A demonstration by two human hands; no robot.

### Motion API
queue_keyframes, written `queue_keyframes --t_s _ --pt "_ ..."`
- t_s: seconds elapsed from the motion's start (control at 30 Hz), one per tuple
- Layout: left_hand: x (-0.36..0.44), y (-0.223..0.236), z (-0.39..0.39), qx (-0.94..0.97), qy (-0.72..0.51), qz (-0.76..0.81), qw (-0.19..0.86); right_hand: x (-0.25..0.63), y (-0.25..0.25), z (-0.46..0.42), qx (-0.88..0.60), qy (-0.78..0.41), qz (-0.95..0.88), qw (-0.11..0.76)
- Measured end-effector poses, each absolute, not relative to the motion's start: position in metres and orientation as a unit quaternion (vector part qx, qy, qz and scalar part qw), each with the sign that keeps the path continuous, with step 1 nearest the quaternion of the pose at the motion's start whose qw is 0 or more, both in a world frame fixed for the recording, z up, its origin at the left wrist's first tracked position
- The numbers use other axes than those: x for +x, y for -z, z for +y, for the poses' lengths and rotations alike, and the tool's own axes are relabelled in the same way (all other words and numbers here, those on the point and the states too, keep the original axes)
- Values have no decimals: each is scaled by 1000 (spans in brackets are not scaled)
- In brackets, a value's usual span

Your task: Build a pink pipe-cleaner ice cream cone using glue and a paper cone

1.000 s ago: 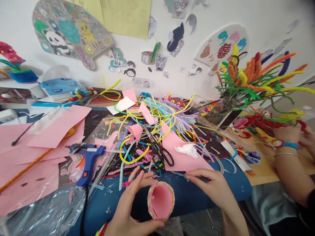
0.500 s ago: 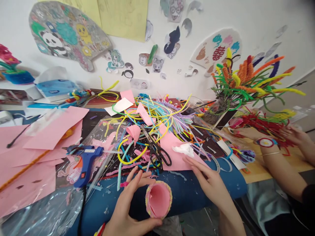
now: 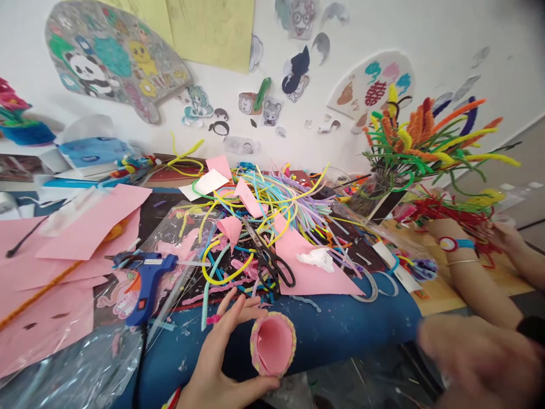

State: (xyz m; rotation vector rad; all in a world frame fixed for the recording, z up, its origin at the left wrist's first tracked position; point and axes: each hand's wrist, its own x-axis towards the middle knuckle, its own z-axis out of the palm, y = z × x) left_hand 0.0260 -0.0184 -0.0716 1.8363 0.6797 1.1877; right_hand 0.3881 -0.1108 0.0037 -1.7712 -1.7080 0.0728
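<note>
My left hand (image 3: 221, 355) grips a small pink cup (image 3: 275, 343) by its side, thumb near the lower rim and fingers along the far side. The cup is lined with pink paper, and its rim is fuzzy yellow and pink. Its mouth faces me. Far to the right, my right hand (image 3: 481, 358) is smeared by motion, so its fingers cannot be made out. Black-handled scissors (image 3: 272, 264) lie just beyond the cup on a heap of pipe cleaners (image 3: 293, 199). Beside them, a white tissue (image 3: 317, 258) rests on a sheet of pink paper (image 3: 293, 284).
A blue glue gun (image 3: 149, 284) lies at left on a clear plastic bag, its cord running toward me. More pink paper sheets (image 3: 51, 307) cover the far left. At right, a co-worker's arm (image 3: 472, 278) reaches toward red pipe cleaners (image 3: 451, 210) near a vase of pipe-cleaner stems (image 3: 426, 142).
My right hand has left the pink paper by the tissue and swung right and toward me. My left hand keeps its hold on the cup, nearly still.
</note>
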Motion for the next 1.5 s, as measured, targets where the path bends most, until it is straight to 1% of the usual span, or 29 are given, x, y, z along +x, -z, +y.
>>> queue_keyframes --t_s 0.13,0.2,0.27,0.37,0.47,0.6,0.7,0.77,0.83,0.9,0.93,1.1,1.33,1.5 --pt "26 71 -19 732 -470 271 413 353 -7 -94 -657 -8 -669 347" --pt "26 71 -19 732 -470 274 410 316 -9 -84 -603 -14 -720 343" --pt "26 72 -19 737 -474 270 400 276 -13 -72 -536 -19 -782 317" --pt "27 73 -20 742 -476 277 383 227 -20 -52 -480 -92 -822 292" --pt "27 72 -21 738 -475 306 370 202 -26 -38 -479 -107 -820 293" --pt "27 70 -22 746 -473 301 359 198 -34 -34 -470 -99 -833 275" --pt "27 70 -23 748 -470 322 340 200 -42 -36 -437 -132 -848 268" --pt "27 69 -23 747 -471 329 335 201 -47 -36 -424 -186 -832 305" --pt "27 68 -22 747 -477 311 343 202 -50 -33 -433 -230 -787 375" --pt "27 68 -21 749 -483 287 352 200 -49 -29 -451 -240 -743 433" --pt "27 69 -21 749 -486 284 350 199 -47 -26 -457 -237 -732 446" --pt "26 80 -24 740 -492 327 322 184 -39 -18 -456 -246 -749 413" --pt "25 84 -26 751 -489 312 316 181 -36 -13 -457 -265 -736 422" --pt "25 87 -26 749 -491 324 306 182 -36 -8 -440 -292 -754 390"
